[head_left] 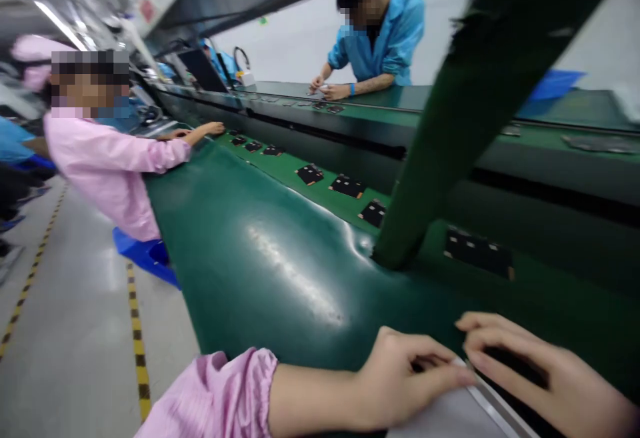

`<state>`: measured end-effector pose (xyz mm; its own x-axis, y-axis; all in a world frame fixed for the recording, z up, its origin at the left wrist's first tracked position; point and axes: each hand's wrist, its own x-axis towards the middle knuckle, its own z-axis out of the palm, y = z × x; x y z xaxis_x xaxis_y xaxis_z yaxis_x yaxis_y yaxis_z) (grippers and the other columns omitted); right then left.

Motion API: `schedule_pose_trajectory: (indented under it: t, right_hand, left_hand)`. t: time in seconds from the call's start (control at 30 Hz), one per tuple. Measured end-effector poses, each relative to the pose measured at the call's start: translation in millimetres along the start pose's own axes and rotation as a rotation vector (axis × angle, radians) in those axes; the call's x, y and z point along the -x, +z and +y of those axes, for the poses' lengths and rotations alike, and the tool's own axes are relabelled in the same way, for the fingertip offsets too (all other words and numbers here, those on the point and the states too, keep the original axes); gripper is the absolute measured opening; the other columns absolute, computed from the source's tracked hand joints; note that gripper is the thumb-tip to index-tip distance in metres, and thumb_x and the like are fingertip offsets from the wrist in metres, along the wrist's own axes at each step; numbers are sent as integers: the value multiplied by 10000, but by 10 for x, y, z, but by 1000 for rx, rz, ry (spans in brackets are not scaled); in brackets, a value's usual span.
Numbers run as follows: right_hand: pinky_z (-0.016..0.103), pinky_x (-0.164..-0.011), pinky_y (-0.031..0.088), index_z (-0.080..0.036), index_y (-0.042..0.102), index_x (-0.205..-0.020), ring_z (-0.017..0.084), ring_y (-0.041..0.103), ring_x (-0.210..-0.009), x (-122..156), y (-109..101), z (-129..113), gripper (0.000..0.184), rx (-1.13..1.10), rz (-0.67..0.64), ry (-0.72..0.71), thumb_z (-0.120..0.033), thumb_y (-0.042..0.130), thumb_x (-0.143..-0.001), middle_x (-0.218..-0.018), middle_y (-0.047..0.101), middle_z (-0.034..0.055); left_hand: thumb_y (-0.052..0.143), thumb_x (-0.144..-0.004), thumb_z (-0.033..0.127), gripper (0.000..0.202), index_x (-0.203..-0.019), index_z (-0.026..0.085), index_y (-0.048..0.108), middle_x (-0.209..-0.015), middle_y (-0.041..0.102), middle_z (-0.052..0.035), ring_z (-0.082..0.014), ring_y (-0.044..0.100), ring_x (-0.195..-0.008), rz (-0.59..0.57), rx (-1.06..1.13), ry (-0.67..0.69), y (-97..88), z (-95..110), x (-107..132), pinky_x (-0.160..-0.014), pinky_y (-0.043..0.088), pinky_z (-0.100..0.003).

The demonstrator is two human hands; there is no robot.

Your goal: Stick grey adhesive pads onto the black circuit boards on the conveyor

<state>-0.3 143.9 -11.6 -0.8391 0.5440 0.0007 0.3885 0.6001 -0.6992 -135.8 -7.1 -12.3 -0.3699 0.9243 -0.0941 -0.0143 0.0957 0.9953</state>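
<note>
My left hand (400, 378) rests at the near edge of the green bench top (260, 251), thumb and fingers pinched on the edge of a flat grey panel (450, 418). My right hand (545, 371) lies just to the right, fingers curled over the same panel's dark far edge. A pink sleeve covers my left forearm. Most of the panel is cut off by the frame's bottom.
Several small black boards (347, 186) ride the green conveyor (280, 165) beyond the bench. A green slanted post (450, 125) rises ahead. A person in pink (115, 165) works at left, one in blue (385, 38) across. A blue bin (145, 255) sits on the floor.
</note>
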Motion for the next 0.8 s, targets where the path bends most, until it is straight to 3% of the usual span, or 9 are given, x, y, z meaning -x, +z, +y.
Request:
schedule_pose_trajectory:
  t: [0.1, 0.17, 0.5, 0.63, 0.73, 0.8]
  right_hand:
    - [383, -804, 556, -317, 710, -627, 300, 664, -930, -48, -120, -361, 371, -111, -111, 115, -652, 568, -701, -994, 694, 79]
    - [384, -830, 540, -298, 700, -600, 295, 654, -950, -55, -158, -459, 359, -143, -109, 153, -623, 586, -702, -1006, 684, 78]
    - [379, -885, 490, -259, 672, -631, 254, 619, -974, -4, -207, -545, 305, -223, -193, 210, -537, 596, -731, -1082, 620, 59]
    - [368, -858, 488, -251, 635, -651, 233, 606, -931, -6, -307, -630, 328, -209, -151, 161, -534, 548, -790, -1036, 612, 54]
    - [349, -850, 475, -248, 634, -688, 231, 595, -952, -202, -397, -566, 315, -154, -82, 103, -512, 529, -823, -1034, 606, 55]
    - [358, -868, 458, -240, 656, -732, 238, 588, -970, -487, -434, -443, 287, -82, -25, 45, -490, 545, -820, -1062, 600, 65]
  left_hand:
    - [648, -791, 466, 361, -824, 128, 771, -708, 757, -80, -171, 670, -599, -5, -6, 10, -4, 42, -7, -603, 527, -243]
    - [636, -796, 475, 365, -794, 133, 763, -665, 741, -64, -151, 636, -554, -12, -11, -3, -8, 62, -14, -560, 502, -232]
    - [642, -803, 420, 318, -749, 123, 741, -609, 700, -51, -121, 556, -506, -3, -68, 10, -23, 70, -10, -504, 449, -213]
    - [635, -810, 424, 322, -733, 126, 731, -595, 688, -37, -104, 517, -477, -3, -61, 4, -24, 87, -14, -480, 435, -206]
    - [638, -810, 408, 313, -712, 122, 721, -583, 677, -32, -99, 503, -473, -8, -46, 4, -21, 95, -14, -476, 429, -203]
    - [644, -807, 394, 297, -704, 124, 716, -569, 662, -24, -96, 497, -474, -12, -39, 6, -19, 91, -11, -476, 424, -199]
